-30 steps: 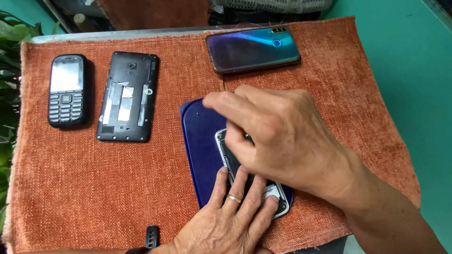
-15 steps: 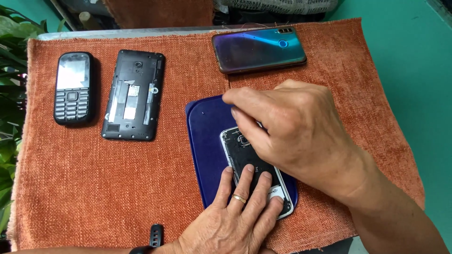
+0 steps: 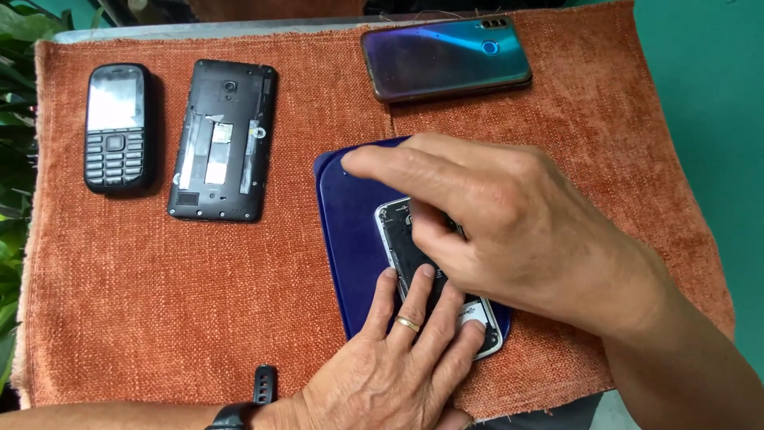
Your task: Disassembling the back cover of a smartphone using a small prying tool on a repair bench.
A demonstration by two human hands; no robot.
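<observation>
A dark blue tray (image 3: 350,239) with rounded corners lies on the orange woven cloth (image 3: 239,318) that covers the table, and one thing lies in it: a small opened phone (image 3: 402,239) with a silver rim, back cover off, its dark inside upward. The left hand (image 3: 390,374) presses flat on the lower end of that phone, fingers spread and straight, a gold ring (image 3: 408,324) on one of them, a black watch (image 3: 239,410) at the wrist. The right hand (image 3: 509,231) covers the phone's upper part; its thumb and bent fingers seem pinched on something at the phone's edge, though what the grip has hold of is hidden, and the forefinger points out over the tray's far corner.

Four phones in all. Beyond the right hand lies a smartphone with a glossy blue-purple back (image 3: 446,57). Well to the left of both hands lie a black phone body without its back cover (image 3: 223,142), pale stickers inside, and a black keypad phone (image 3: 118,127).
</observation>
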